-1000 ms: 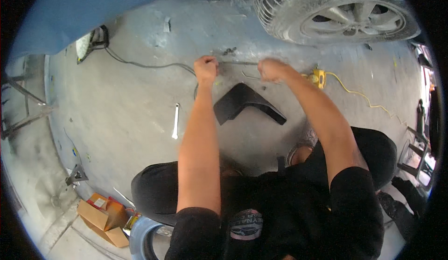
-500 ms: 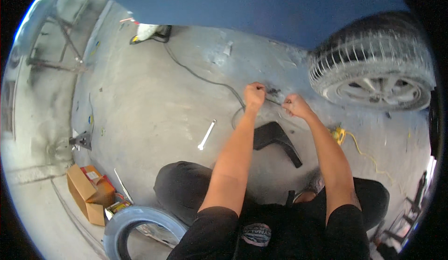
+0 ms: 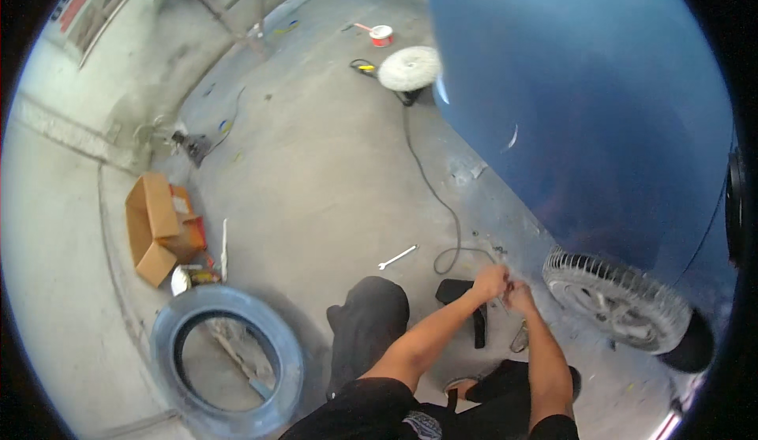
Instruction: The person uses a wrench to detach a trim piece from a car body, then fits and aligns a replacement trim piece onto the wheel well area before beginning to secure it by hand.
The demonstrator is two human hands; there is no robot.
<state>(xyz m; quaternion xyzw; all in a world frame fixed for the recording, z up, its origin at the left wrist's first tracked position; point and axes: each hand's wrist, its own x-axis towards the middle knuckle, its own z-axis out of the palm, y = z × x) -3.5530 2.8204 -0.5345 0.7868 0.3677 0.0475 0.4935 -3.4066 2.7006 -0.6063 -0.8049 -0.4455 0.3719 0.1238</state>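
Note:
A dark power cord (image 3: 430,179) runs from a polisher with a round white fluffy pad (image 3: 410,68), loops on the floor and reaches my hands. My left hand (image 3: 491,282) is closed around the cord near its end. Close beside it, my right hand (image 3: 519,296) is closed in a pinch on the cord's end part; the fingers hide most of what lies between the hands. Below my left forearm and wrist lies a black angled plastic piece (image 3: 455,290) on the floor. A combination wrench (image 3: 398,257) rests farther left.
A blue vehicle panel (image 3: 568,124) and a dusty wheel (image 3: 620,302) stand to the right. At the left are a loose tire (image 3: 162,345), an open cardboard box (image 3: 164,223) and a metal stand (image 3: 189,148). A small red-and-white tub (image 3: 381,37) sits far ahead.
My hands have come together; before, they were apart with the cord stretched between them. The view has turned left, bringing the polisher's pad, the tub and more of the tire into sight.

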